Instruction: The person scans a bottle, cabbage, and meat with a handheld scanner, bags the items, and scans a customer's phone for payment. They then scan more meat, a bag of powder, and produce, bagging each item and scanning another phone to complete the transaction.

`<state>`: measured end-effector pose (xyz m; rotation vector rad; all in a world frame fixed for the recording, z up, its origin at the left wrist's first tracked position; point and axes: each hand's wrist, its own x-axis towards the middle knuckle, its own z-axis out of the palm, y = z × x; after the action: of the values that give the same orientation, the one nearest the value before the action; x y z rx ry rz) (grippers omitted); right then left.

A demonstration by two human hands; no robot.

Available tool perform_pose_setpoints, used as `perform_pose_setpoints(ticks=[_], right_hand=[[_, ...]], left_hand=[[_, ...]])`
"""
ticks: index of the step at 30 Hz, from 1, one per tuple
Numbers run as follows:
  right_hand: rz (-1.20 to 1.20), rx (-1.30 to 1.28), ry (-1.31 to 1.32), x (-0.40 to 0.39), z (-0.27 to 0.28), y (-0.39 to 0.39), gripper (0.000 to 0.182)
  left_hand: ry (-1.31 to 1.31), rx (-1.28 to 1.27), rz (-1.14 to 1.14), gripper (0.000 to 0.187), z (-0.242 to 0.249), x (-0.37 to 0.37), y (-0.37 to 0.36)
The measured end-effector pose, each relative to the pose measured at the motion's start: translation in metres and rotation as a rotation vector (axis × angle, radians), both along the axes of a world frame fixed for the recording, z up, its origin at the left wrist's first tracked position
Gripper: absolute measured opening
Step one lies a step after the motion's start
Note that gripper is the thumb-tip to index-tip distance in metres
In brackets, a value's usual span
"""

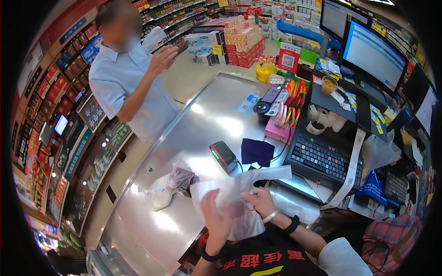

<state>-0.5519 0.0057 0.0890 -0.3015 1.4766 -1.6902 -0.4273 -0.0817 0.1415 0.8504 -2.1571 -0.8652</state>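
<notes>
A thin translucent plastic bag (235,188) spreads between my hands above the counter's near edge. My right hand (260,201) pinches its right side between thumb and fingers. At the bag's left side is my left hand (216,214), raised with its fingers apart and somewhat blurred. Just beyond the bag, a white bag (162,191) and a pinkish plastic bag (183,175) lie together on the metal counter (184,133). Behind the bag stands a black scanner (223,156) with a green light. A dark purple cloth (258,152) lies to its right.
Across the counter a person (133,78) in a light blue shirt holds a phone. On the right are a black keyboard (324,156), a monitor (375,53), a hanging paper strip (350,170) and a pink box (278,131). Shelves line the left.
</notes>
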Motion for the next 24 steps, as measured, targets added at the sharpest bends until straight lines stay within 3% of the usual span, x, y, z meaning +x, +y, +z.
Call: perform_pose_setpoints(ticks=[4, 9, 15, 18, 20, 24], right_hand=[[0.172, -0.103, 0.113, -0.001, 0.009, -0.012, 0.021], [0.399, -0.096, 0.098, -0.014, -0.002, -0.007, 0.021], [0.321, -0.065, 0.135, -0.019, -0.003, 0.004, 0.020], [0.233, -0.031, 0.013, -0.017, -0.009, 0.008, 0.022], [0.212, 0.056, 0.119, -0.020, -0.006, 0.011, 0.025], [0.193, 0.096, 0.201, -0.024, -0.017, 0.009, 0.033]], left_hand=[[-0.004, 0.183, -0.114, 0.028, -0.019, -0.005, 0.012], [0.031, 0.298, -0.063, 0.020, -0.029, -0.002, 0.010], [0.078, 0.510, -0.148, 0.021, -0.029, -0.011, 0.017], [0.104, 0.650, -0.166, 0.022, -0.033, -0.015, 0.020], [0.148, 0.773, -0.180, 0.023, -0.042, -0.017, 0.020], [0.101, 0.734, -0.175, 0.022, -0.051, -0.023, 0.026]])
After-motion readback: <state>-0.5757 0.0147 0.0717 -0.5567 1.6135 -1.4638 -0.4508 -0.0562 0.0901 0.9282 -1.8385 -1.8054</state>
